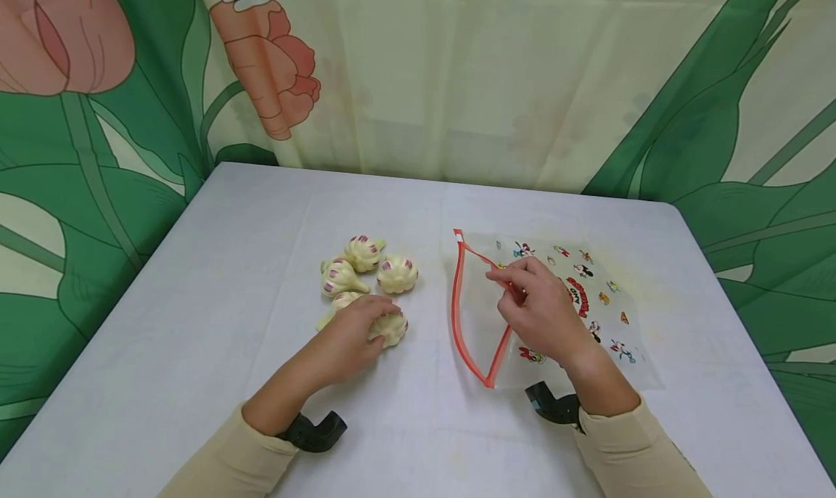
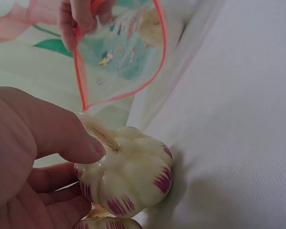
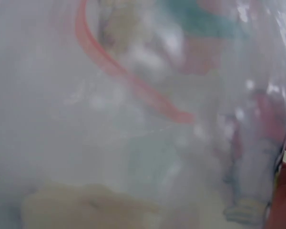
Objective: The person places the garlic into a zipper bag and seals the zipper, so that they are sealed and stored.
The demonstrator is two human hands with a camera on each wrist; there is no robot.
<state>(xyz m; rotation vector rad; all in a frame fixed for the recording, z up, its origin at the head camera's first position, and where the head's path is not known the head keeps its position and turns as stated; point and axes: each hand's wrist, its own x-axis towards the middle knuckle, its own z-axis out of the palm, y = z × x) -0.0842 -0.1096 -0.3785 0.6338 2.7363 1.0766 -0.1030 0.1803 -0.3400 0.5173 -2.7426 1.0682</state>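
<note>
My left hand (image 1: 355,335) holds a garlic bulb (image 1: 390,328), white with purple streaks. In the left wrist view the thumb lies on top of this garlic bulb (image 2: 133,171) beside its dry, fibrous stem, and the fingers curl round its side. My right hand (image 1: 538,305) pinches the upper edge of a clear zip bag (image 1: 480,309) with red trim and cartoon prints. The bag's mouth gapes toward the garlic. Blurred clear plastic and the red trim (image 3: 133,86) fill most of the right wrist view.
More garlic bulbs lie just beyond the left hand, among them one at the back (image 1: 363,252), one at the left (image 1: 339,277) and one at the right (image 1: 397,274). They rest on a white-covered table (image 1: 215,266). A printed curtain (image 1: 457,84) hangs behind.
</note>
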